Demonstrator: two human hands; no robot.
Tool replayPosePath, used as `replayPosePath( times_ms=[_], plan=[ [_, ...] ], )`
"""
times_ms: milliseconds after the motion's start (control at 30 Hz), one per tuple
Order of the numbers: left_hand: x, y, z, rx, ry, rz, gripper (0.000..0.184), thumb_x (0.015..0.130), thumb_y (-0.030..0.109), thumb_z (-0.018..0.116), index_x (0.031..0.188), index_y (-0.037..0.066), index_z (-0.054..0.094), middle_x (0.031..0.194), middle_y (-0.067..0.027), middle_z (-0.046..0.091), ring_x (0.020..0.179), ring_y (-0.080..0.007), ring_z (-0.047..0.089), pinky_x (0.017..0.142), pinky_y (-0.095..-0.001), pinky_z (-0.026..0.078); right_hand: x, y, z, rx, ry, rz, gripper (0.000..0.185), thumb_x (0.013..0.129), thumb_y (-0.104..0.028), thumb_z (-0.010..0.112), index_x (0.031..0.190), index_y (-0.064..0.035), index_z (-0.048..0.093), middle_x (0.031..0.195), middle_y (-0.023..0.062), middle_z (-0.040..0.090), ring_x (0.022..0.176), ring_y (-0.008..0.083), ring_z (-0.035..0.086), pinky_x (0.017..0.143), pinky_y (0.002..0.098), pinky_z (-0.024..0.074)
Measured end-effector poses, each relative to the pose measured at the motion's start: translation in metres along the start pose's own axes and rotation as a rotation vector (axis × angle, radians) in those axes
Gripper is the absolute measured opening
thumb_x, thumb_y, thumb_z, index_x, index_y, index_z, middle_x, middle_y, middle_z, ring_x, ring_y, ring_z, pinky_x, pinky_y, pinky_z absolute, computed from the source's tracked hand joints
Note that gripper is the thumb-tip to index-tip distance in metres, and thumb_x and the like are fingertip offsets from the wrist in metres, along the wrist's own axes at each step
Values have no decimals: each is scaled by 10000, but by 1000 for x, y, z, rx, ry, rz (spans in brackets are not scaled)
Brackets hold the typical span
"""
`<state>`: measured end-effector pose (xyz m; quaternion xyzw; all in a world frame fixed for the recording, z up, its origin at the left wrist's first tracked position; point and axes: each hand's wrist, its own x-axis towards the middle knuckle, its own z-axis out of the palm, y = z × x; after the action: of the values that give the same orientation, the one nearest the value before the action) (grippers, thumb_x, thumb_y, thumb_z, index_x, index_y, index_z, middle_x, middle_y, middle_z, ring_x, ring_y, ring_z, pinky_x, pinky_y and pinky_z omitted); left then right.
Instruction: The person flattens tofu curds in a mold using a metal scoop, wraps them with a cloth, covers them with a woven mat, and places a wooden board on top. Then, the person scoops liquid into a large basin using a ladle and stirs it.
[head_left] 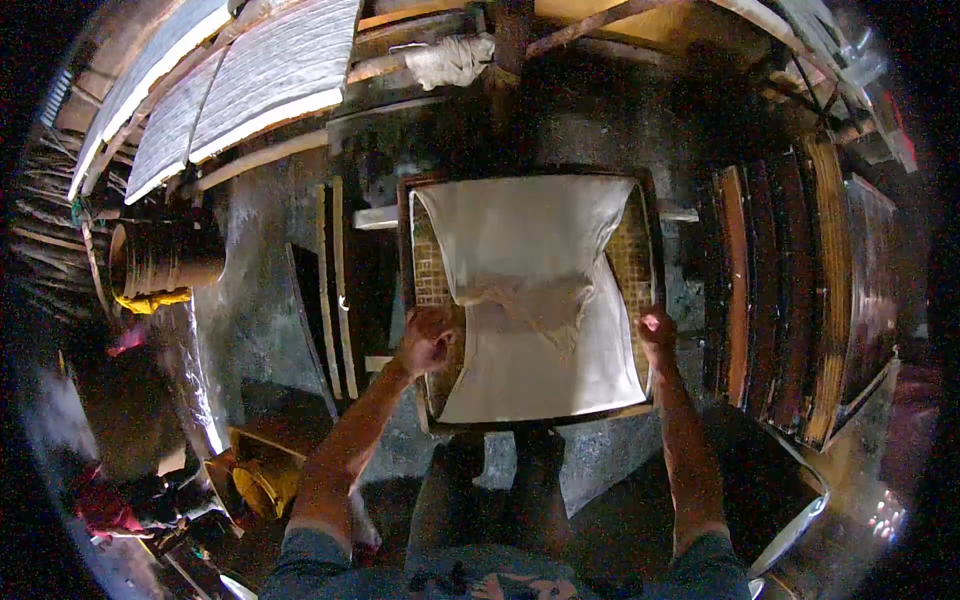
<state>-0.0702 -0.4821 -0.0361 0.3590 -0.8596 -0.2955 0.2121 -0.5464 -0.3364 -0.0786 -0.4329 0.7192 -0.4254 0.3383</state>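
Observation:
In front of me is a dark-rimmed wooden tray [535, 172] with a woven, grid-like bottom. A white cloth [530, 230] is spread across it, its sides drawn inward, wrinkled around the middle and with its lower part lying flat. My left hand [428, 340] is closed at the tray's left rim, and my right hand [656, 335] is closed around the right rim. The fingertips of both hands are partly hidden.
Dark boards [765, 290] stand in a row at the right. Left are narrow upright boards [335, 290], stacked round baskets [165, 255] and a yellow item in a box [262, 485]. White slabs [265, 95] rest on a rack at the upper left. A pale rag [450, 62] hangs above.

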Motion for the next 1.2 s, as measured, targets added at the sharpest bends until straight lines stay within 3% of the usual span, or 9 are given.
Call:
replayPosePath(
  times_ms=[100, 267, 567, 667, 700, 833, 967, 1067, 1200],
  plan=[
    [39, 38, 20, 49, 119, -35, 223, 640, 71, 610, 854, 118, 571, 943, -45, 593, 949, -283, 541, 817, -447, 405, 14, -34, 60, 117, -10, -215, 144, 734, -61, 628, 874, -50, 597, 833, 54, 596, 781, 160, 570, 684, 291, 463],
    [79, 62, 66, 366, 355, -132, 229, 698, 78, 612, 920, 120, 573, 1061, -56, 565, 1014, -280, 509, 853, -438, 381, 26, -77, 116, -777, -149, -310, 228, 675, -177, 627, 854, -36, 612, 871, 154, 577, 864, 342, 537, 766, 447, 448],
    [-23, 77, 65, 471, -34, -202, 204, 658, 134, 594, 855, 91, 563, 896, -104, 533, 876, -283, 506, 754, -431, 382, 37, -83, 101, -559, -196, -417, 128, 705, -65, 611, 832, -67, 589, 808, 134, 552, 819, 324, 536, 718, 406, 447],
    [-12, 103, 53, 420, -228, -335, 272, 636, 209, 621, 873, 90, 561, 909, -107, 524, 899, -299, 495, 761, -435, 383, 28, -88, 94, -193, -71, -501, 135, 772, -78, 592, 901, -65, 553, 775, 93, 522, 766, 237, 532, 701, 338, 429],
    [3, 110, 55, 389, -241, -393, 283, 637, 223, 628, 879, 91, 560, 913, -105, 523, 911, -299, 492, 766, -432, 384, 25, -85, 94, 138, -111, -219, 137, 792, -90, 581, 920, -65, 538, 780, 78, 510, 760, 207, 517, 703, 322, 422],
    [85, 131, 96, 178, 200, -330, 451, 590, 153, 694, 1002, 105, 516, 997, -100, 509, 976, -293, 470, 774, -436, 388, 22, -66, 100, 830, -165, 196, 138, 849, -131, 548, 964, -71, 501, 801, 31, 469, 742, 119, 454, 704, 272, 400],
    [94, 91, 138, -100, 368, -594, 434, 613, 170, 718, 993, 104, 520, 998, -94, 518, 980, -298, 477, 794, -429, 396, 30, -89, 74, 291, -155, -5, 212, 812, -130, 607, 979, -66, 494, 826, 40, 488, 778, 130, 485, 745, 270, 412],
    [68, 30, 144, 60, 923, -634, 205, 697, 96, 652, 897, 66, 614, 839, -108, 591, 778, -271, 573, 692, -356, 464, 31, -146, 40, -156, -126, -453, 302, 844, -299, 566, 1050, -82, 531, 920, 43, 555, 826, 191, 542, 696, 312, 467],
    [37, 66, 43, -799, 1003, -1174, 282, 803, 157, 535, 1076, 96, 568, 911, -69, 590, 816, -216, 569, 760, -321, 467, 43, -32, 7, -327, 208, -209, 380, 710, -93, 693, 1052, -85, 529, 964, 61, 582, 864, 211, 571, 727, 330, 486]
  ],
)
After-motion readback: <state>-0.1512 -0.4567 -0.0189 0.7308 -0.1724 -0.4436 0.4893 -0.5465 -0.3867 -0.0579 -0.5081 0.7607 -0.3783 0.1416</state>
